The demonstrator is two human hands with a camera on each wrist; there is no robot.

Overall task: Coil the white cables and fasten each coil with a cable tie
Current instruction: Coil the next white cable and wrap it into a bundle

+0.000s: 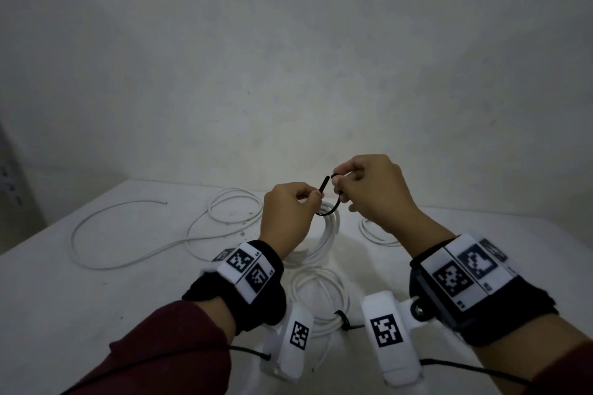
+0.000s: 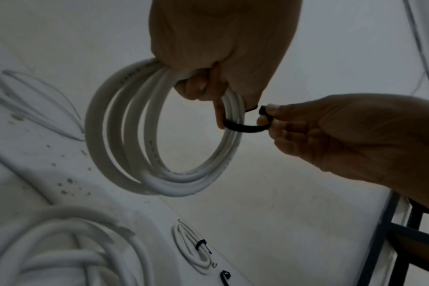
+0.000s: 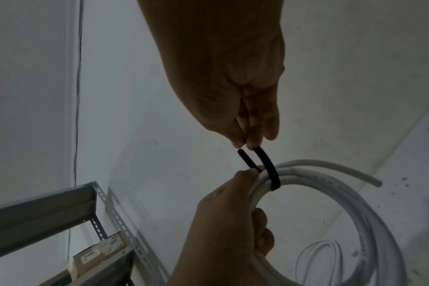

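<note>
My left hand grips a coil of white cable held above the white table, and its thumb and forefinger also pinch the tail of a black cable tie. In the left wrist view the tie loops under the coil. My right hand pinches the tie's head end; in the right wrist view its fingertips hold the tie just above the coil. The two tie ends stand close together, not joined.
A coil fastened with a black tie lies near me between my wrists. A loose white cable sprawls on the left, and another cable loop lies on the right. A spare black tie lies on the table. A metal rack stands beside it.
</note>
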